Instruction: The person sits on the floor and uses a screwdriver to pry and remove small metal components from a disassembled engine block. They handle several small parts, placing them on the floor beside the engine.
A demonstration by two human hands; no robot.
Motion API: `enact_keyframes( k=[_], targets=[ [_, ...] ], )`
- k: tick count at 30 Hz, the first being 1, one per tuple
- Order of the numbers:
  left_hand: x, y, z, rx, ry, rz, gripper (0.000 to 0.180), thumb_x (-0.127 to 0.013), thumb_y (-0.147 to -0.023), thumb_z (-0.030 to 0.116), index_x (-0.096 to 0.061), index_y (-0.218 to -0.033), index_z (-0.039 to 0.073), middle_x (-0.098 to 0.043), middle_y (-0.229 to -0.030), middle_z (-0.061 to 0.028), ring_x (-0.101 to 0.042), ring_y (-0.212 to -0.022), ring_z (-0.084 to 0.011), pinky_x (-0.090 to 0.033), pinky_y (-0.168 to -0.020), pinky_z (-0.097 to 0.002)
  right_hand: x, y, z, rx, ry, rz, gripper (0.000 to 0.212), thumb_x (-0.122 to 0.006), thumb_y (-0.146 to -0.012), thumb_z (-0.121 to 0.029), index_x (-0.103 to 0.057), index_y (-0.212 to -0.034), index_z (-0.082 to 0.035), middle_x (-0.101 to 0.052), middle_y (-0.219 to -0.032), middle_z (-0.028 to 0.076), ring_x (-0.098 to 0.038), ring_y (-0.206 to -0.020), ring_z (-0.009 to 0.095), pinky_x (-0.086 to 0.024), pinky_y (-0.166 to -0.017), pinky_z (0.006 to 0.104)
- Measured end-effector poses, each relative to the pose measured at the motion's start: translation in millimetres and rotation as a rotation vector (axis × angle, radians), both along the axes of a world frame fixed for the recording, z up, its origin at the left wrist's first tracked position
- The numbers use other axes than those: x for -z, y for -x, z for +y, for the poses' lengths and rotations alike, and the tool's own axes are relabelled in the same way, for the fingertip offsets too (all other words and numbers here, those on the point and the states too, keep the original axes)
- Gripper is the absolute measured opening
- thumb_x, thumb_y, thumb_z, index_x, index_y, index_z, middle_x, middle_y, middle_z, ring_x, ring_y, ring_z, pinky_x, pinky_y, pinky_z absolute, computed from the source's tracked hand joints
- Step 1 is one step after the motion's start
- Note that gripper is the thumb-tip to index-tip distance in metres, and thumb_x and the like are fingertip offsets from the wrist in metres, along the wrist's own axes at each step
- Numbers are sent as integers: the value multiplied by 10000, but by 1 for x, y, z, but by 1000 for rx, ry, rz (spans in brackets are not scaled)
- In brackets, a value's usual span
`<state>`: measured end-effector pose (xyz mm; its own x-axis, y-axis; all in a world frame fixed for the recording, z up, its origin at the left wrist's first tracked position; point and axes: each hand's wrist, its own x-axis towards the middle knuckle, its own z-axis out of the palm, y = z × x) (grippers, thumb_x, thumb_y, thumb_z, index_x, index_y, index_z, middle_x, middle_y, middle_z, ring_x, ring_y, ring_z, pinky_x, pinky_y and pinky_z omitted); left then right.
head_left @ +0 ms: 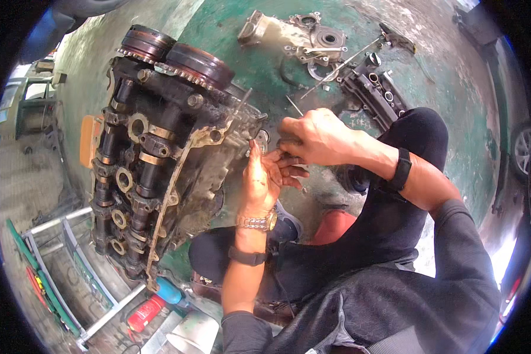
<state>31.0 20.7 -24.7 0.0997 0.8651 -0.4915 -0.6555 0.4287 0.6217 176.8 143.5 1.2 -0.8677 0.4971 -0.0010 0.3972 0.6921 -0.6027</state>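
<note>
From the head view, I kept my left hand [261, 180] open, palm up, beside the end of the cylinder head [159, 147] standing on the green floor [265, 71], as a tray for what my right hand [312, 138] worked at. My right fingers were pinched narrow over that palm; whatever small part they held was hidden. The timing cover [295, 35] and a long rod [342, 65] lay well apart behind.

small part hidden between hands [280, 159], car wheel [525, 150] cropped
</note>
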Motion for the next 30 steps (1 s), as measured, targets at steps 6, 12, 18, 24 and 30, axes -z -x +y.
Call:
enact_keyframes(
  k=[6,12,18,24,30],
  targets=[
    [4,1,-3,-49,-1,-100,908,-171,-874,744,-573,-1156,-20,-652,-1051,-180,-671,-874,-316,-561,-642,-369,3,0,-1,-169,-32,68,201,-630,-807,-237,-590,-859,-47,-601,-690,171,-607,-647,371,-474,-560,451],
    [-1,0,2,-95,38,-129,876,-177,-878,737,-550,-1195,10,-643,-1088,-157,-660,-914,-284,-555,-680,-373,-1,-1,2,-24,-44,116,205,-664,-786,-235,-623,-853,-46,-622,-699,142,-631,-655,346,-495,-574,417],
    [19,-16,1,-213,1,-12,787,-265,-898,699,-580,-1139,20,-635,-1043,-97,-614,-948,-203,-481,-849,-329,-7,4,-25,-185,155,328,234,-680,-799,-202,-579,-900,-17,-612,-708,159,-616,-601,335,-496,-554,406],
    [44,-35,7,-476,110,176,728,-351,-882,693,-613,-972,20,-651,-889,-91,-619,-838,-196,-474,-760,-346,-7,6,-43,-224,269,54,277,-671,-791,-91,-609,-1039,16,-643,-760,197,-611,-542,221,-466,-527,325],
    [43,-40,30,-340,20,719,563,-335,-963,479,-585,-807,0,-538,-575,-225,-592,-594,-323,-458,-632,-441,11,4,-23,6,251,23,163,-602,-846,-78,-593,-973,24,-637,-752,111,-524,-650,131,-455,-601,315]
  ],
)
